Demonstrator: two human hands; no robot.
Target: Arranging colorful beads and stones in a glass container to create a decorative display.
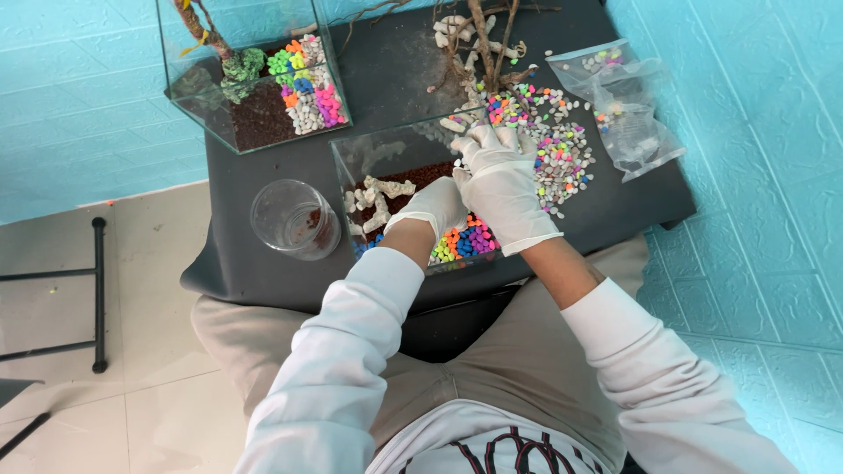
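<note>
A small glass tank [344, 160] stands on the dark table [263, 263], holding brown soil, pale coral pieces [379, 197] and coloured pebbles [465, 241]. Both my hands wear white gloves and reach into it. My left hand [432, 206] rests curled over the pebbles near the tank's front. My right hand [499, 175] lies over the tank's right side with fingers bent down toward its back corner; whether it grips anything is hidden.
A second glass tank [255, 79] with a mossy branch, soil and coloured pebbles sits at the back left. A clear cup [294, 219] stands left of my tank. Loose pebbles [562, 149], dry twigs [483, 39] and plastic bags [623, 110] lie at the right.
</note>
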